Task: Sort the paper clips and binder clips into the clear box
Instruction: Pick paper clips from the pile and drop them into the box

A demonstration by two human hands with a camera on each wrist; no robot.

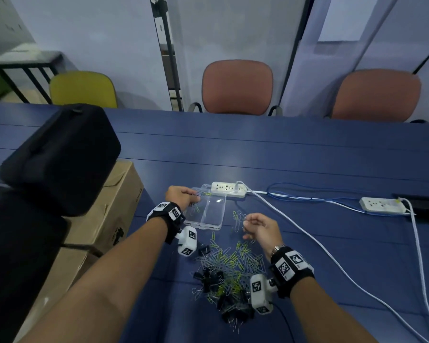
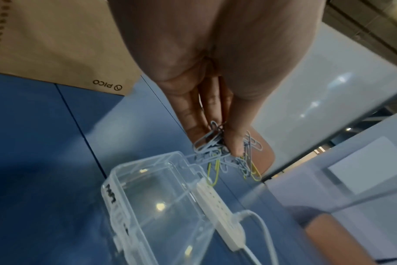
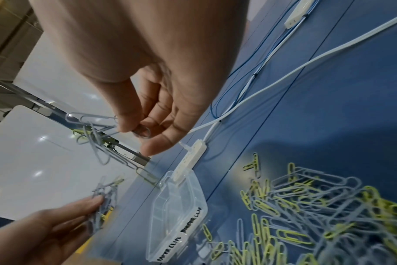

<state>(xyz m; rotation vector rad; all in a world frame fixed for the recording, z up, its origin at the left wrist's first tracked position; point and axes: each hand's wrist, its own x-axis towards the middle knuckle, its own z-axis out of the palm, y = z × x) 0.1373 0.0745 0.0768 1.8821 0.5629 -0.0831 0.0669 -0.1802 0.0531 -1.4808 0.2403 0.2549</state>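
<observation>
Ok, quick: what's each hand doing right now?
Left hand: holds a bunch of paper clips.
Right hand: pinches a tangle of clips.

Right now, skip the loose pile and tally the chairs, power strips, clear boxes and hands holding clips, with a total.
Chairs: 3, one yellow, two reddish-brown
Power strips: 2
Clear box: 1
Hands pinching paper clips: 2, left hand and right hand
Total: 8
</observation>
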